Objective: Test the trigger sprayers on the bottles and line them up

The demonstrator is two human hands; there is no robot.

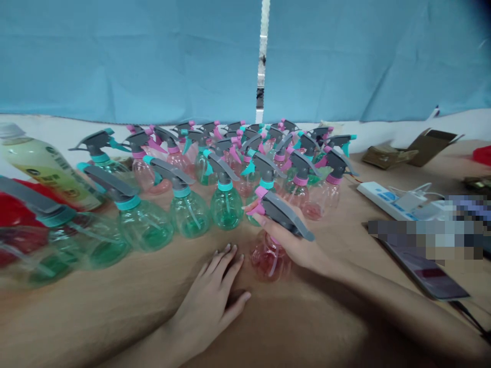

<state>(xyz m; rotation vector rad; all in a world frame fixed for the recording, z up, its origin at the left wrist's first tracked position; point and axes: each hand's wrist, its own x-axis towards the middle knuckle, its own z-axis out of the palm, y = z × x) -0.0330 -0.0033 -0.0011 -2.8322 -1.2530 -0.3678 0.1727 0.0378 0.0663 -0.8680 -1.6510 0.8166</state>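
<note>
My right hand (297, 237) is wrapped round the neck of a pink spray bottle (268, 260) with a grey and pink trigger head. The bottle is upright, low over or on the wooden table; I cannot tell which. To its left, my left hand (217, 289) lies flat on the table, fingers apart, holding nothing. Just beyond the hands stands a green spray bottle (226, 207) with a turquoise collar. Another green spray bottle (190, 214) is beside it. A further turquoise-collared spray bottle (264, 168) is partly hidden behind my right hand.
Many more pink and green spray bottles crowd the back of the table. A pale plastic bottle (49, 163) leans at the left by a red object (19, 204). At the right are a white power strip (383, 199), a phone (425, 271) and an open cardboard box (433, 145).
</note>
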